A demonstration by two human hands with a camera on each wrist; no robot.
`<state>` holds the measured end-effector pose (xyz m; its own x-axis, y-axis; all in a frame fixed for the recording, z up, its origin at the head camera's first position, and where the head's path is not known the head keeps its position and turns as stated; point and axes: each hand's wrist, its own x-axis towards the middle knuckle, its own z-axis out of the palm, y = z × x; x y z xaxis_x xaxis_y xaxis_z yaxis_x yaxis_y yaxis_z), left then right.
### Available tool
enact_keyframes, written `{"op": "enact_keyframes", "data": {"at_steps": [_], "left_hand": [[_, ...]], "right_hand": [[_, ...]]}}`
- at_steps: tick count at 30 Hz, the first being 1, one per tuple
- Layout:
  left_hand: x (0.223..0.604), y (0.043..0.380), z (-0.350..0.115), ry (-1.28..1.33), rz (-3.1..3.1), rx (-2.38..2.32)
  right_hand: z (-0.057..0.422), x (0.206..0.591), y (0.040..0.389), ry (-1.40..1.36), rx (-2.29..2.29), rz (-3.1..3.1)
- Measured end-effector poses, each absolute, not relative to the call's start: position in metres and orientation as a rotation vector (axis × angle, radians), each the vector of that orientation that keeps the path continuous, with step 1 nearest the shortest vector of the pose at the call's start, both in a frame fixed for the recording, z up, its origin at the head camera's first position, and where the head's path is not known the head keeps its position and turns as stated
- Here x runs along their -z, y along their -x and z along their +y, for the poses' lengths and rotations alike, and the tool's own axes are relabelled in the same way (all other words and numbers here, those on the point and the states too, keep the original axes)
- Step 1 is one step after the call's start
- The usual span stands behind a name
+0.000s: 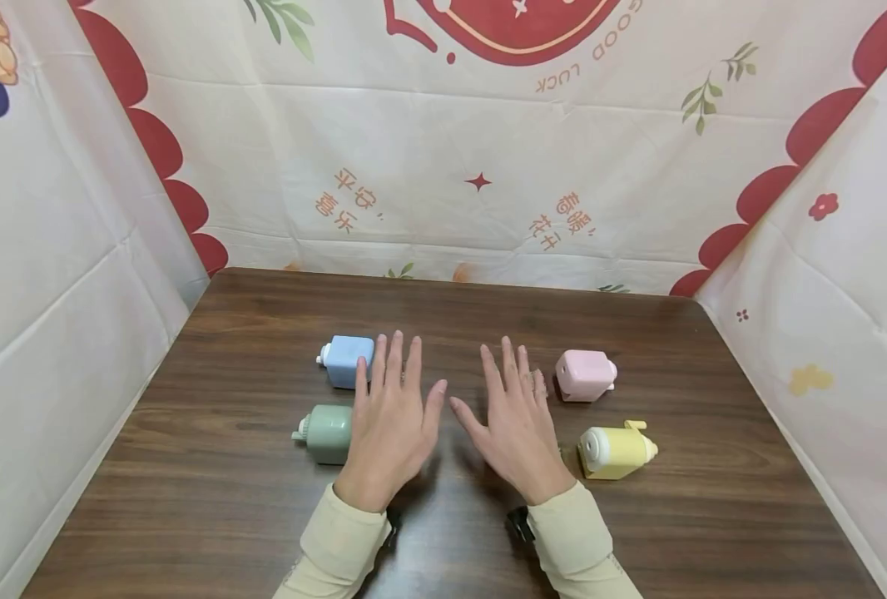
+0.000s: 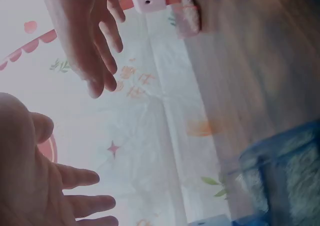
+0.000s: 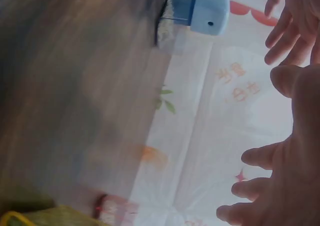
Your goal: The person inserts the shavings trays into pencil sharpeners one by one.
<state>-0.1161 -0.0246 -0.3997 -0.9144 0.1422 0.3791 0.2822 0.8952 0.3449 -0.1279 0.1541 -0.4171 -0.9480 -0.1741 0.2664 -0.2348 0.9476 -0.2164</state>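
Observation:
My left hand (image 1: 393, 424) is held out palm down above the table, fingers straight and spread, holding nothing. Its outer edge overlaps a blue crank pencil sharpener (image 1: 349, 363) and a green pencil sharpener (image 1: 329, 434), hiding part of each. Mirroring it, my right hand (image 1: 520, 424) hovers with straight fingers and nothing in its grasp. To its right lie a pink pencil sharpener (image 1: 584, 374) and a yellow pencil sharpener (image 1: 616, 453) with its crank raised. In the right wrist view, the blue sharpener (image 3: 210, 11) shows a pencil hole and a clear drawer of shavings.
A dark wood-grain table (image 1: 458, 532) carries everything. White printed cloth (image 1: 443, 133) with red scallops hangs behind the table, and more cloth runs along both sides. Dark bands (image 1: 518, 524) show at the sleeve cuffs.

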Motion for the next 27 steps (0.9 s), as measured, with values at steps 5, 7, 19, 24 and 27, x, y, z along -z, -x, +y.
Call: {"op": "enact_keyframes", "data": {"at_steps": [5, 7, 19, 24, 27], "left_hand": [[0.389, 0.114, -0.037, 0.293, -2.682, 0.640], [0.386, 0.113, -0.043, 0.288, -2.673, 0.662], [0.381, 0.113, -0.081, 0.190, -2.583, 0.748], [0.388, 0.109, -0.091, 0.161, -2.598, 0.756], [0.392, 0.107, -0.097, 0.145, -2.594, 0.760]], "right_hand": [[0.145, 0.404, 0.128, -0.381, -0.389, -2.834], [0.141, 0.400, 0.128, -0.416, -0.402, -2.824], [0.111, 0.403, 0.130, -0.598, -0.382, -2.742], [0.100, 0.413, 0.124, -0.705, -0.334, -2.741], [0.094, 0.419, 0.119, -0.770, -0.340, -2.770]]}}
